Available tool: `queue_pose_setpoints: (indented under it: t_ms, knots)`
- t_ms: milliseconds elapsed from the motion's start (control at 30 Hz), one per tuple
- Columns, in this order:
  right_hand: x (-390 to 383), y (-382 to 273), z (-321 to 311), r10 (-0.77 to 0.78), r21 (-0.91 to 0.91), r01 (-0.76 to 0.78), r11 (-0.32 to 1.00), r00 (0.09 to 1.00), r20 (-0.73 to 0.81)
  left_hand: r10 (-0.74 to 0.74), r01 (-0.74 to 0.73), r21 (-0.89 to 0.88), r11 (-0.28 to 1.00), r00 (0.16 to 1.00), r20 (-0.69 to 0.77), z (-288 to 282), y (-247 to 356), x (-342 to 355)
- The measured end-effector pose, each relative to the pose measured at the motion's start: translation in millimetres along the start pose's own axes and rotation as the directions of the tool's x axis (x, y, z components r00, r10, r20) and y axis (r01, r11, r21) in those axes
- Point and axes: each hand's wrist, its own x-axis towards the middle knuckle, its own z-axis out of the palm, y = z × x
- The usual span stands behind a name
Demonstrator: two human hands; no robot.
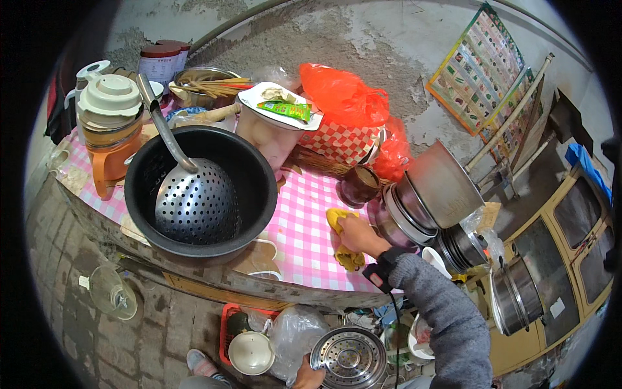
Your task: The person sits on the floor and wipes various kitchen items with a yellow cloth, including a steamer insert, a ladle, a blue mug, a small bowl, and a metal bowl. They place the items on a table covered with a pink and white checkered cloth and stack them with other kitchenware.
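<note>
At the left end of the counter (100,227), an orange pitcher (111,155) stands upright beneath a cream lid (111,95), while a clear bowl (113,293) sits on the brick floor (71,279) below. Two canisters (157,69) with dark red lids occupy the back left corner. A large black pot (257,188) rests near the front edge, a perforated steel skimmer (197,202) leaning inside it, handle against the rim. Toward the back edge, chopsticks (217,85) lie across a steel bowl (192,97). Below the front edge, a white bowl (251,353) sits in a red basket (225,330). On the counter, a white plate bearing a green packet (285,111) tops a tub (264,133).

At the bottom of the view, the left hand (307,375), partly cropped, grips the rim of a perforated steel steamer tray (348,358), below the counter's front edge. Above it, the right hand (356,235), in a gray sleeve (440,311), closes around a yellow cloth (350,259) pressed to the pink checked tablecloth (301,227), right of center and near the front edge. A red plastic bag (343,94) slumps at the back edge; a brown cup (359,185) stands just beyond the cloth. Stacked steel pots (447,185) crowd the right end.
</note>
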Motion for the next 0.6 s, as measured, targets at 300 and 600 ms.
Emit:
queue_pose_setpoints:
  t_ms: [300, 600]
  knots:
    - [127.1, -19.6, -0.5, 0.066, -0.028, -0.075, 0.997, 0.964, -0.259, 0.064, -0.066, -0.119, 0.991, 0.998, -0.014, 9.5, -40.8, 29.3]
    - [72.5, -21.7, -3.2, -0.419, 0.169, 0.429, 0.887, 0.903, -0.092, 0.199, -0.200, -0.025, 0.979, 0.979, -0.050, 13.2, -76.3, 56.3]
